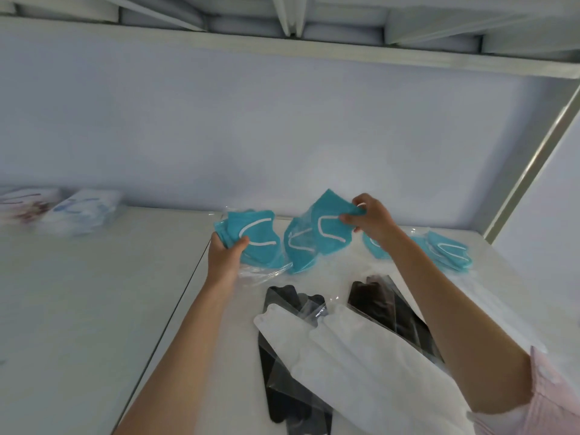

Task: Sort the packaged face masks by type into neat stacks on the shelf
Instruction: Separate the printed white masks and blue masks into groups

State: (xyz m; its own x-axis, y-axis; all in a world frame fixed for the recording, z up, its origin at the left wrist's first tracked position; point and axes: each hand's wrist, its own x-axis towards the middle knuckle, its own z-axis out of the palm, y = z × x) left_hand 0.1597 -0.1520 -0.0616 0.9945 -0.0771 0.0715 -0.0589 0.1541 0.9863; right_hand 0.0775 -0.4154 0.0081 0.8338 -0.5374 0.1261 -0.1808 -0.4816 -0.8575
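Head: 2 hands, teal masks (329, 227) (packaged)

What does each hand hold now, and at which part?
The left hand grips a small stack of teal masks at its lower left edge. The right hand pinches one packaged teal mask at its upper right corner.

Teal masks (329, 233) in both hands' grip; black and white ones below

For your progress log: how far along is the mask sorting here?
Partly done. Two stacks sit far left on the shelf. The left hand holds a teal bundle; the right hand lifts another teal mask. Teal masks, black and white ones remain loose.
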